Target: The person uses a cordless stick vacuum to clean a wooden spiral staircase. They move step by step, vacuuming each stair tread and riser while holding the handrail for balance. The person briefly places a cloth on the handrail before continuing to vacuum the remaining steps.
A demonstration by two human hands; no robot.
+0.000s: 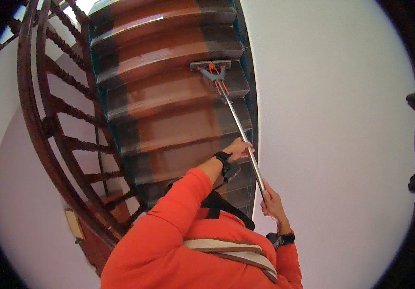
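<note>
Both hands grip the metal pole of a sponge mop point(233, 112). My left hand point(239, 149) is closed round the middle of the pole, and my right hand point(272, 203) holds it lower in the picture, near its end. The mop's flat grey head point(210, 65), with orange and grey linkage, rests on a stair tread at the side by the wall. Brown, glossy stairs point(175, 126) with darker side bands lie under the pole. A black band is on each wrist.
A dark wooden handrail point(30, 90) with turned balusters point(71, 81) curves along the left of the stairs. A pale wall point(330, 119) borders them on the right. More steps rise at the top of the view.
</note>
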